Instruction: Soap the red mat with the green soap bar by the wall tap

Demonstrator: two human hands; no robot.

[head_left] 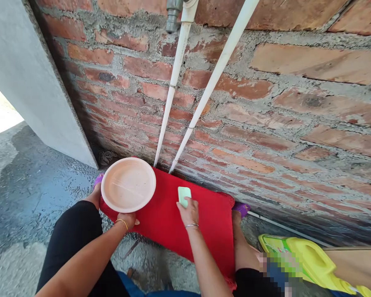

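Plainly, right hand [189,211] grips a pale green block [184,193]; left hand [128,219], a pink basin [127,190].

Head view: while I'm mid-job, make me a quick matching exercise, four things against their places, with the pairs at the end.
Things
1. Pink basin
2. Mint-green block
3. Red cloth
4. Yellow plastic jug

Places
A. Reaching from one purple slipper to the other
B. In the lower right corner of the picture
C. Held at its near rim by the left hand
D. In the right hand

Pairs: 1-C, 2-D, 3-A, 4-B
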